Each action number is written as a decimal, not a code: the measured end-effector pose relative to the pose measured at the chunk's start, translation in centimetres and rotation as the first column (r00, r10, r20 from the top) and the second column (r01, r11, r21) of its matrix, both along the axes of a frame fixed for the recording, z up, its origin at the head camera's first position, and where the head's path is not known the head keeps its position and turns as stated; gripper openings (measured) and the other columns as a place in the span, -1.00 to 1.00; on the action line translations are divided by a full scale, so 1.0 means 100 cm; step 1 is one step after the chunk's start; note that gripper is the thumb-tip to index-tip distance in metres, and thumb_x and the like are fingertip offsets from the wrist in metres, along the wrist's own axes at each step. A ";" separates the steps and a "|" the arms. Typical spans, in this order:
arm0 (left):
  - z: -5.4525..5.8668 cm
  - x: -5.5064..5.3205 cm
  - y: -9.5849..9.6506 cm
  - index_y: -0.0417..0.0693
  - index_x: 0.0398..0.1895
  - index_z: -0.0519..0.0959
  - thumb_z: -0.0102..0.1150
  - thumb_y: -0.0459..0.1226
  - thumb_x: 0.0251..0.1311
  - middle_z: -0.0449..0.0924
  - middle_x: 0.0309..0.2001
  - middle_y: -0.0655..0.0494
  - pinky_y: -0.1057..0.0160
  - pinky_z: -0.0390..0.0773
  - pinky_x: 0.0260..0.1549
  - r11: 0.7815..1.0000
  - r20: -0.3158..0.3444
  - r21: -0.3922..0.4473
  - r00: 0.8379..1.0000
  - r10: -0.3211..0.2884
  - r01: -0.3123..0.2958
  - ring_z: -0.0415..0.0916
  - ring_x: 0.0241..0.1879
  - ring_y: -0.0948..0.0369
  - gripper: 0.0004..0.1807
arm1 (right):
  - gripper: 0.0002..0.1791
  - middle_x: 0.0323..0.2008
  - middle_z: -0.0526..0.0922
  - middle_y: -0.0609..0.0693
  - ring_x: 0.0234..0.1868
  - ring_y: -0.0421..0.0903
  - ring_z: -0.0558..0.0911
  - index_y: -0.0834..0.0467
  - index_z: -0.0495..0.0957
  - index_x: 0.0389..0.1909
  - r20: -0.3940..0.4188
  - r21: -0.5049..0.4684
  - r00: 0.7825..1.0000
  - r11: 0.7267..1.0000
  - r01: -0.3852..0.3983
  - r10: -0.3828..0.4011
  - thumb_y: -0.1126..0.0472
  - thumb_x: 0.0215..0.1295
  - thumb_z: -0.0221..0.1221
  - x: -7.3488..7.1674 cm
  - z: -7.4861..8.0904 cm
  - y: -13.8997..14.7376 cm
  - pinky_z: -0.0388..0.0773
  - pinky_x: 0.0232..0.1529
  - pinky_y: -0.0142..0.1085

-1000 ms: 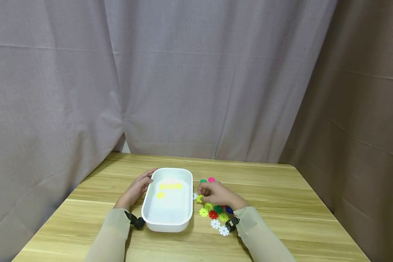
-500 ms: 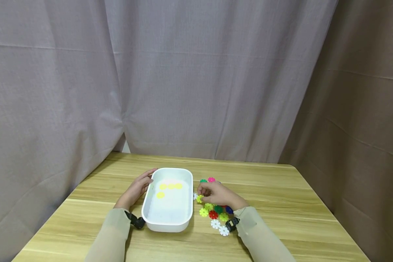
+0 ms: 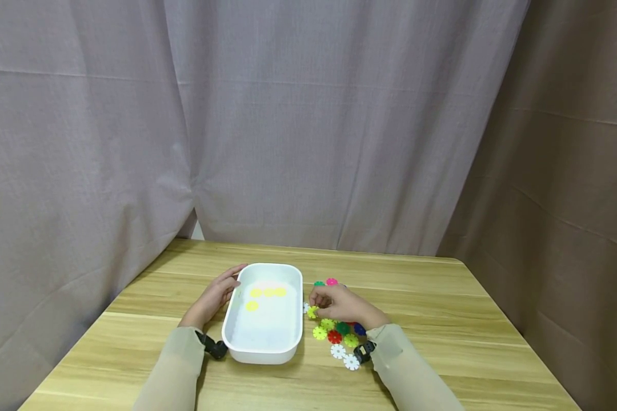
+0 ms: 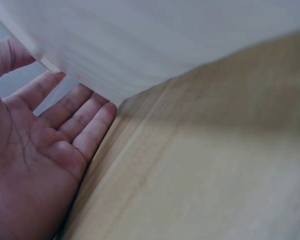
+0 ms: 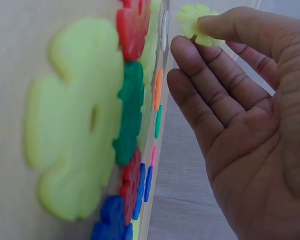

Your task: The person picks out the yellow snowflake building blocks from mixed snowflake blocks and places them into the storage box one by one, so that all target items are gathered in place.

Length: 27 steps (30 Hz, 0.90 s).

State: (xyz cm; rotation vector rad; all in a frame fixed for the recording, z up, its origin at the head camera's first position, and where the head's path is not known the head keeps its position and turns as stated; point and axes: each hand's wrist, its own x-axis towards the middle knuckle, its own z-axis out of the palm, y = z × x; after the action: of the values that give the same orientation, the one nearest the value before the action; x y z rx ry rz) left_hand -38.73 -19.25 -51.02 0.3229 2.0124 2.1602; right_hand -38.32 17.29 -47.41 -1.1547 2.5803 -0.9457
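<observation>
- Left hand (image 3: 211, 299), fingers nearly straight, touched the tray (image 3: 259, 357); so light a contact might have let it slide.
- Yellow discs (image 3: 268, 292) lay inside.
- Right hand (image 3: 343, 304) pinched another disc (image 3: 312, 312) beside the tray; a low lift might have snagged its wall.
- Loose discs (image 3: 335, 337) lay near; a sweep could have scattered them.

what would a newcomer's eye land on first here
Probably the white tray, left of centre on the wooden table, with a few washed-out yellow pieces inside it. Close behind comes the bright cluster of flower-shaped pieces in red, green, blue, yellow and white, lying to the tray's right. Beside the tray's right side, the right grip pinches a yellow flower piece.
</observation>
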 end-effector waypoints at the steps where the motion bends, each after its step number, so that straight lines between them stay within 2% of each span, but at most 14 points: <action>1: 0.000 0.000 0.000 -0.02 0.55 0.22 -0.11 -0.34 0.41 0.21 0.49 -0.16 0.32 0.54 0.11 1.000 -0.001 -0.002 1.000 -0.001 0.001 0.30 0.38 -0.05 -0.38 | -0.83 -0.36 0.63 -0.23 -0.29 -0.23 0.63 0.01 0.55 -0.22 0.001 0.000 1.000 1.000 -0.003 0.003 0.31 0.26 0.30 0.000 0.000 0.000 0.64 -0.21 -0.33; 6: 0.000 0.000 0.000 -0.01 0.55 0.22 -0.11 -0.33 0.41 0.22 0.48 -0.17 0.32 0.54 0.10 1.000 -0.002 0.002 1.000 -0.001 0.001 0.30 0.37 -0.05 -0.37 | -0.81 -0.36 0.63 -0.23 -0.30 -0.24 0.63 0.00 0.55 -0.23 -0.003 -0.006 1.000 1.000 -0.013 0.013 0.32 0.26 0.30 -0.001 0.000 0.000 0.64 -0.21 -0.34; 12: 0.001 0.002 0.000 -0.06 0.55 0.21 -0.13 -0.35 0.40 0.22 0.47 -0.20 0.32 0.54 0.10 1.000 -0.016 0.017 1.000 -0.012 0.012 0.31 0.37 -0.05 -0.37 | -0.85 -0.37 0.63 -0.18 -0.31 -0.21 0.62 0.07 0.56 -0.22 0.001 -0.033 1.000 0.999 -0.020 0.020 0.33 0.26 0.29 0.001 0.004 0.000 0.64 -0.24 -0.32; 20: 0.003 0.003 0.001 -0.04 0.54 0.23 -0.12 -0.34 0.41 0.25 0.47 -0.15 0.32 0.54 0.11 1.000 -0.009 0.015 1.000 -0.004 0.004 0.32 0.37 -0.02 -0.39 | -0.84 -0.32 0.65 -0.18 -0.25 -0.19 0.63 0.04 0.60 -0.21 -0.023 -0.117 1.000 0.993 0.015 -0.018 0.32 0.25 0.31 0.000 0.013 0.001 0.64 -0.19 -0.28; 27: 0.003 0.004 0.001 -0.01 0.53 0.25 -0.12 -0.34 0.41 0.28 0.45 -0.12 0.28 0.54 0.12 1.000 -0.005 0.008 1.000 0.002 -0.002 0.34 0.35 -0.01 -0.40 | -0.85 -0.30 0.67 -0.14 -0.24 -0.16 0.63 0.10 0.61 -0.18 -0.007 -0.159 1.000 0.987 0.000 -0.001 0.30 0.25 0.31 0.006 0.023 -0.005 0.64 -0.18 -0.28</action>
State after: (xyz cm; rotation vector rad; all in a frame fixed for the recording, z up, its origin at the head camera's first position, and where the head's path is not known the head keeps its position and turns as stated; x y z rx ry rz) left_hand -38.36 -19.18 -50.69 0.3280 2.0075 2.1713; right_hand -37.71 16.76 -45.08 -1.1977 2.5496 -1.1684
